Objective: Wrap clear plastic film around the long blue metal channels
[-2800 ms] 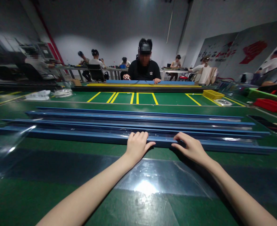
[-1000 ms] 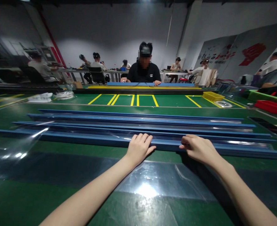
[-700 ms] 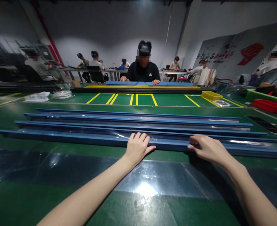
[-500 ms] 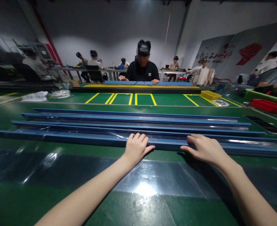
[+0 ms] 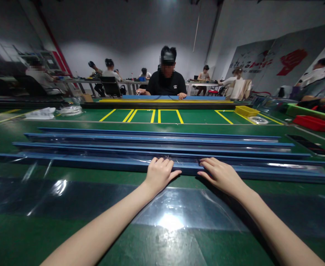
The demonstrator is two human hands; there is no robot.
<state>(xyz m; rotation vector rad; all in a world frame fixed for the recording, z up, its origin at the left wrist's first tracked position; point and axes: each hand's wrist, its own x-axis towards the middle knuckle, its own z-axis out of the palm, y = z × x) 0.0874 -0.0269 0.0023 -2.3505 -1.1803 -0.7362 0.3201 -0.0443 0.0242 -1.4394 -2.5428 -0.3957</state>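
Long blue channel strips lie side by side across the bench. Over the near wall of the closest blue channel strip (image 5: 96, 162), the fingers of my left hand (image 5: 159, 173) are curled, with the thumb pointing right along its outer face. To the right, my right hand (image 5: 220, 173) is at the same wall, fingertips over the top edge and thumb on the near side. Clear plastic film shows inside the channel, and my fingertips are partly hidden there. A wide sheet of clear film (image 5: 96, 199) lies flat on the bench beneath my forearms.
More blue channel strips (image 5: 162, 141) lie just beyond. A dark phone-like slab (image 5: 311, 145), a red tray (image 5: 314, 123) and a yellow tray (image 5: 246, 111) are at the right. Across the bench, a co-worker (image 5: 166, 83) in black handles another blue strip (image 5: 206, 97).
My right hand has slid left along the near wall, closer to my left hand. My left hand stays in place.
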